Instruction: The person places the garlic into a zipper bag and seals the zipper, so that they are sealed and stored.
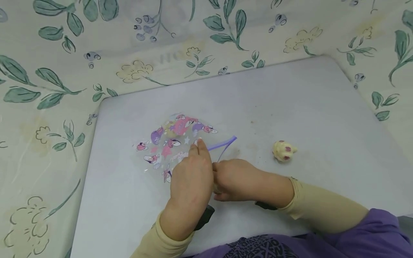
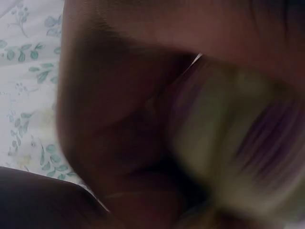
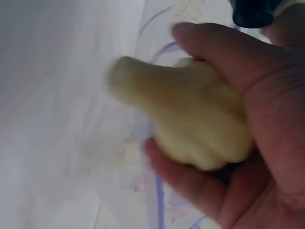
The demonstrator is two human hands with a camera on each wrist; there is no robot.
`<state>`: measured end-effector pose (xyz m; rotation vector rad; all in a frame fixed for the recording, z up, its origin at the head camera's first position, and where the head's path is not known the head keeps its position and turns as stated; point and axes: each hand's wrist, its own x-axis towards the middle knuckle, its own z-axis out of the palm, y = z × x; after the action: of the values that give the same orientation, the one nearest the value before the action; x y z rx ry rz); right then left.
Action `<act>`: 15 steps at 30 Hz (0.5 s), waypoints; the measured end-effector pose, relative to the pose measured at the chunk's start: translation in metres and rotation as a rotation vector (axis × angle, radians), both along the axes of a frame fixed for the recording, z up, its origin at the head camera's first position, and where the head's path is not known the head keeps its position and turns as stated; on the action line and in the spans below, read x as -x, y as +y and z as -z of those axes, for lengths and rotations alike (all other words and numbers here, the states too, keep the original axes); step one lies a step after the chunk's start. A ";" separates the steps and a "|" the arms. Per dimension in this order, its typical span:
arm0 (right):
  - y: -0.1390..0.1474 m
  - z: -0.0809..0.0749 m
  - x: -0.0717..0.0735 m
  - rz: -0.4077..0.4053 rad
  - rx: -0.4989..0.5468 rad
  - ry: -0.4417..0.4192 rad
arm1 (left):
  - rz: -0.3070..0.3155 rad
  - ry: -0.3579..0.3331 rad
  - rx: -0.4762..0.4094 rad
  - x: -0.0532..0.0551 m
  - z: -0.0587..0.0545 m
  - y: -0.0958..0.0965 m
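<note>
My right hand (image 1: 235, 179) holds a pale yellow garlic bulb (image 3: 195, 109), thumb on one side and fingers on the other, its neck sticking out. Close up in the left wrist view, the bulb (image 2: 205, 129) shows purple streaks. A clear zip bag (image 1: 171, 145) printed with pink and purple cartoon figures lies flat, its purple zip edge (image 1: 222, 143) spread apart at the right. Over that edge, my left hand (image 1: 191, 175) grips the bag with two fingers stretched forward; its thumb is hidden. Both hands meet at the bag's mouth.
A second garlic bulb (image 1: 283, 151) with purplish patches lies on the white table (image 1: 309, 107), right of the hands. Flowered cloth (image 1: 180, 43) lies beyond the table's far and side edges. Small specks dot the tabletop.
</note>
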<state>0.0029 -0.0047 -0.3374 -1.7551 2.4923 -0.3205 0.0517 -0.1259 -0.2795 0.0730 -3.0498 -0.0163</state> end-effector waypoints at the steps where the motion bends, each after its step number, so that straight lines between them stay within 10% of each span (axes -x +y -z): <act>1: -0.001 0.001 -0.001 -0.005 0.034 0.034 | 0.001 0.001 0.001 0.000 0.000 0.000; 8: -0.005 0.007 -0.006 -0.002 0.211 0.142 | 0.034 0.040 0.014 -0.004 -0.002 0.001; 15: -0.016 0.008 0.007 -0.015 0.118 -0.159 | 0.069 0.092 0.082 -0.006 0.002 0.005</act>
<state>-0.0040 -0.0210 -0.3454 -1.7130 2.3927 -0.5928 0.0577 -0.1211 -0.2818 -0.0370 -2.9550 0.0985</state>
